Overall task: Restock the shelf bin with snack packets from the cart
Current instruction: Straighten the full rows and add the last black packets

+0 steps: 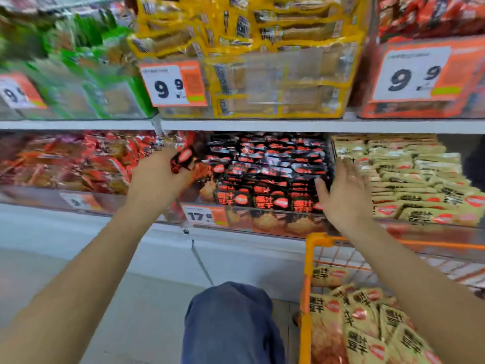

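The left hand [160, 177] grips a black packet [183, 158] over the left end of the bin [265, 219] of black packets. The right hand [341, 190], fingers spread, presses the rows at the bin's right end. The cart [307, 285] below holds beige packets [367, 327]

- Left hand [160, 177] grips a black-red packet [183, 158] at the bin's [262, 222] left end.
- Right hand [341, 190], fingers spread, touches the black packets [267, 166].
- Cart [305, 298] with beige packets [367, 324] at lower right.
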Available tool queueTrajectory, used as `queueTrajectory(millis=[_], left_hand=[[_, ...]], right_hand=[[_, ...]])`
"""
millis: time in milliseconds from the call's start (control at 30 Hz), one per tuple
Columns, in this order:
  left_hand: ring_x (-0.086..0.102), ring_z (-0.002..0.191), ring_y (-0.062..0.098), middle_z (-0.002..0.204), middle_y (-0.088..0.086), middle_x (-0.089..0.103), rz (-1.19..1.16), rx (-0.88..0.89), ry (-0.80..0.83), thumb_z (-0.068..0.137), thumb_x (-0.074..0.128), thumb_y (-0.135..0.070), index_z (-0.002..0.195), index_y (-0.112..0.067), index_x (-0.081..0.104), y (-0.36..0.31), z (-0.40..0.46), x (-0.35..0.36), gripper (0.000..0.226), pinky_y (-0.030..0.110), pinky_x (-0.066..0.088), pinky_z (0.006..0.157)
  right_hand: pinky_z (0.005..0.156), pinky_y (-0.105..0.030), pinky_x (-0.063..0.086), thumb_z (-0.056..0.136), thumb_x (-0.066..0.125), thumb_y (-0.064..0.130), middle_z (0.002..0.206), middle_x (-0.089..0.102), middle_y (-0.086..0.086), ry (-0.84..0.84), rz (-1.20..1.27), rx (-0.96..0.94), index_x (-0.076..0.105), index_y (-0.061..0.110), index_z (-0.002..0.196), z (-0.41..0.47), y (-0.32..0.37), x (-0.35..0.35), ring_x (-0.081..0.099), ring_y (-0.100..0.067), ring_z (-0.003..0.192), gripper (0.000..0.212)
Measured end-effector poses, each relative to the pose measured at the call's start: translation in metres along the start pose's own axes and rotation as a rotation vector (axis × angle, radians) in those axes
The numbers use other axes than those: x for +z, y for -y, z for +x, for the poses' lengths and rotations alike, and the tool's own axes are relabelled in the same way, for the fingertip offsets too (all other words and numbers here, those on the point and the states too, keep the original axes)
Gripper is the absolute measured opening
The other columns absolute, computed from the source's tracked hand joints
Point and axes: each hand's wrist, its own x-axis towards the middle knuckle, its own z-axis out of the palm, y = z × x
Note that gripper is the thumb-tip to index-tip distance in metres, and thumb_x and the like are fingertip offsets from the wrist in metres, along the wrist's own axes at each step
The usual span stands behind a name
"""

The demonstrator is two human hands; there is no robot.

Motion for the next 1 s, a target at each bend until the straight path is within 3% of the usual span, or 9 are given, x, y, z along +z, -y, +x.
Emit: queueTrajectory(millis=[167, 267, 367, 533, 667, 733, 867, 933, 1000], left_hand=[[0.061, 0.095, 0.038, 0.101, 0.019, 0.066, 0.276, 0.120, 0.202, 0.086, 0.058, -0.022, 0.113, -0.011, 0.062, -0.002, 0.033, 0.040, 0.030, 0.042, 0.048, 0.075], [0.060, 0.102, 0.035, 0.113, 0.015, 0.065, 0.471, 0.180, 0.296, 0.088, 0.053, -0.010, 0.125, -0.018, 0.057, -0.003, 0.054, 0.056, 0.039, 0.042, 0.050, 0.078], [0.060, 0.103, 0.036, 0.110, 0.016, 0.065, 0.558, 0.294, 0.371, 0.086, 0.053, -0.004, 0.125, -0.016, 0.059, 0.000, 0.073, 0.071, 0.041, 0.043, 0.051, 0.081], [0.055, 0.116, 0.026, 0.122, 0.006, 0.063, 0.702, 0.428, 0.420, 0.088, 0.057, -0.016, 0.129, -0.030, 0.055, 0.000, 0.082, 0.099, 0.044, 0.031, 0.040, 0.094], [0.055, 0.115, 0.031, 0.123, 0.013, 0.061, 0.553, 0.314, 0.474, 0.085, 0.057, -0.011, 0.133, -0.024, 0.051, 0.015, 0.078, 0.113, 0.050, 0.036, 0.045, 0.093], [0.052, 0.114, 0.035, 0.120, 0.018, 0.059, 0.453, 0.268, 0.420, 0.082, 0.062, -0.009, 0.128, -0.014, 0.052, 0.016, 0.075, 0.105, 0.047, 0.039, 0.045, 0.094], [0.054, 0.102, 0.041, 0.106, 0.022, 0.064, 0.102, 0.250, 0.010, 0.081, 0.064, 0.000, 0.112, -0.005, 0.063, -0.021, 0.042, 0.072, 0.032, 0.044, 0.043, 0.087], [0.059, 0.093, 0.035, 0.094, 0.013, 0.069, -0.096, 0.397, -0.091, 0.079, 0.061, -0.003, 0.098, -0.010, 0.069, -0.058, 0.001, 0.062, 0.021, 0.041, 0.047, 0.083], [0.059, 0.083, 0.023, 0.082, 0.000, 0.069, -0.233, 0.557, -0.029, 0.079, 0.056, -0.014, 0.086, -0.018, 0.070, -0.095, -0.048, 0.066, 0.016, 0.033, 0.050, 0.076]], right_hand=[[0.112, -0.045, 0.026, 0.095, 0.024, 0.038, 0.118, 0.062, -0.025, -0.156, -0.095, 0.019, 0.025, 0.001, 0.147, 0.000, -0.005, 0.025, 0.055, -0.038, 0.117, 0.064], [0.110, -0.047, 0.029, 0.092, 0.025, 0.038, 0.109, 0.066, -0.026, -0.196, -0.114, 0.001, 0.031, 0.000, 0.145, 0.002, -0.007, 0.029, 0.058, -0.039, 0.112, 0.066], [0.107, -0.048, 0.033, 0.091, 0.027, 0.036, 0.110, 0.066, -0.026, -0.243, -0.089, -0.021, 0.038, -0.003, 0.140, -0.001, -0.006, 0.031, 0.059, -0.039, 0.111, 0.064], [0.104, -0.049, 0.039, 0.090, 0.027, 0.035, 0.106, 0.067, -0.023, -0.269, -0.071, -0.013, 0.040, -0.004, 0.138, 0.000, -0.003, 0.028, 0.062, -0.037, 0.106, 0.064], [0.103, -0.048, 0.041, 0.091, 0.028, 0.034, 0.106, 0.068, -0.021, -0.221, -0.082, -0.011, 0.040, -0.002, 0.139, 0.001, -0.004, 0.028, 0.062, -0.036, 0.107, 0.062], [0.108, -0.046, 0.035, 0.094, 0.033, 0.032, 0.118, 0.063, -0.021, -0.179, -0.104, -0.014, 0.033, -0.002, 0.144, 0.001, -0.005, 0.027, 0.056, -0.035, 0.117, 0.060], [0.117, -0.039, 0.013, 0.101, 0.027, 0.040, 0.148, 0.037, -0.018, 0.023, -0.095, -0.016, 0.006, 0.002, 0.151, 0.001, -0.003, 0.009, 0.027, -0.028, 0.142, 0.066], [0.119, -0.037, 0.012, 0.102, 0.027, 0.041, 0.153, 0.028, -0.017, -0.005, -0.024, -0.110, 0.011, 0.001, 0.150, -0.004, -0.006, -0.004, 0.021, -0.028, 0.144, 0.064], [0.112, -0.036, 0.029, 0.100, 0.034, 0.034, 0.142, 0.046, -0.015, -0.182, 0.083, -0.299, 0.036, 0.003, 0.143, -0.021, -0.013, -0.020, 0.039, -0.027, 0.133, 0.053]])
